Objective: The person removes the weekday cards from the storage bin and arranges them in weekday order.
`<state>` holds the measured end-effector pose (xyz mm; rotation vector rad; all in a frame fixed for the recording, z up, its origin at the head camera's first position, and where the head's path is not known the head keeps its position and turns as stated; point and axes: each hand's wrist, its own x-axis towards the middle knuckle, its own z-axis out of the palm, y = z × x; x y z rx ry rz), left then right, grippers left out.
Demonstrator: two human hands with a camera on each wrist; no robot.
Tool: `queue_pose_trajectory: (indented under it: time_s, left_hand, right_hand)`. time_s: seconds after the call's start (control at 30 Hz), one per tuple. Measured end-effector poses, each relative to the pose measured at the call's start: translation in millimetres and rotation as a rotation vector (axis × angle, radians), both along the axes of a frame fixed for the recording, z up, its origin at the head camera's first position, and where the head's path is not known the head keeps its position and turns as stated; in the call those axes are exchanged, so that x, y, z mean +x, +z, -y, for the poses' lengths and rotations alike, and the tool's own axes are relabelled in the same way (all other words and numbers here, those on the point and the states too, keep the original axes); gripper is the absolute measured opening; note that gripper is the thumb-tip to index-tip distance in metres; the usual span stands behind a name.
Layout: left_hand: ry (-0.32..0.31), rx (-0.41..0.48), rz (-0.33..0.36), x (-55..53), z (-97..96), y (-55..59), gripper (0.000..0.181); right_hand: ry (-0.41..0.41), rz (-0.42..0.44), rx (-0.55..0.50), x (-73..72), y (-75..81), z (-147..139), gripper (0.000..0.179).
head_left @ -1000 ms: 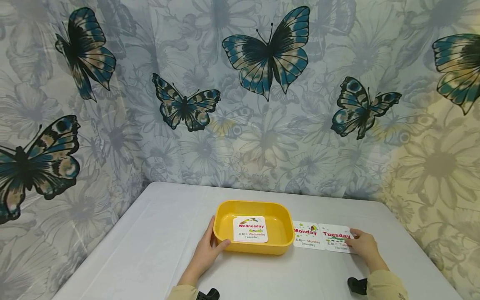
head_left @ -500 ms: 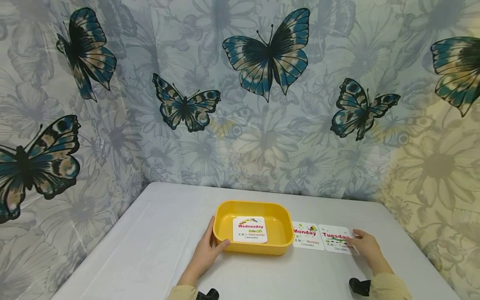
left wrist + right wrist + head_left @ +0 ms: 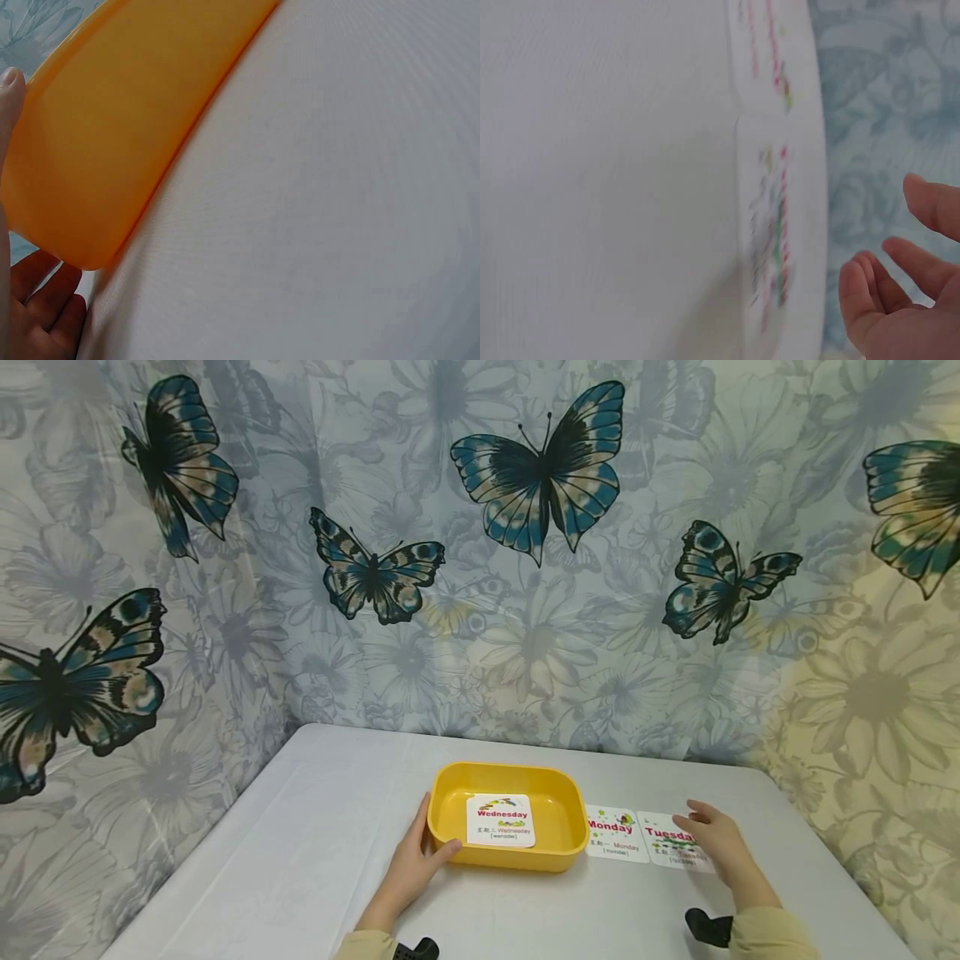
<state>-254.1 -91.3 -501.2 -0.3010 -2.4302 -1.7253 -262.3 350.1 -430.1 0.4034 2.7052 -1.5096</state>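
My left hand (image 3: 411,864) holds the left end of a yellow plastic tray (image 3: 561,810), thumb at the front rim and fingers round the side. In the left wrist view its fingers (image 3: 56,300) meet the corner of the tray (image 3: 135,127). A white "Wednesday" card (image 3: 501,820) lies inside the tray. On the table to its right, a "Monday" card (image 3: 617,835) and a "Tuesday" card (image 3: 667,837) lie side by side. My right hand (image 3: 718,846) hovers over the right part of the Tuesday card, holding nothing, fingers loosely bent and apart in the right wrist view.
A white cloth covers the table (image 3: 315,810). Behind it hangs a flowered backdrop with butterflies (image 3: 536,652). Black wrist devices (image 3: 708,928) show at both beige sleeves (image 3: 771,933).
My right hand has come off the right edge of the Tuesday card and moved slightly left, now above it. The left hand and the tray keep their place.
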Motion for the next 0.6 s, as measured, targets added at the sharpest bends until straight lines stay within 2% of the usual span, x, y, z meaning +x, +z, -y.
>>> queue_pose_trajectory:
  time_s: [0.2,0.33,0.4,0.43,0.57,0.6]
  left_hand:
    - [-0.001,0.002,-0.008,-1.6,-0.5,-2.2,0.091]
    - [-0.009,-0.001,0.004,10.6,-2.7,16.6,0.091]
    - [-0.011,0.002,0.016,11.4,-3.1,17.8,0.091]
    - [-0.012,0.000,0.015,11.3,-3.0,17.1,0.091]
    - [0.002,-0.001,0.007,0.5,-1.6,-1.0,0.091]
    - [0.004,-0.001,0.002,0.1,-1.5,-2.1,0.092]
  right_hand:
    - [0.083,-0.073,-0.037,-0.8,14.2,32,0.075]
    - [0.145,-0.088,-0.070,-2.5,23.6,53,0.076]
    - [0.168,-0.101,-0.086,-3.3,26.8,63,0.077]
    - [0.177,-0.109,-0.093,-4.0,27.5,68,0.077]
    - [0.224,-0.135,-0.136,-5.4,31.6,85,0.078]
    - [0.234,-0.138,-0.141,-5.9,32.2,89,0.078]
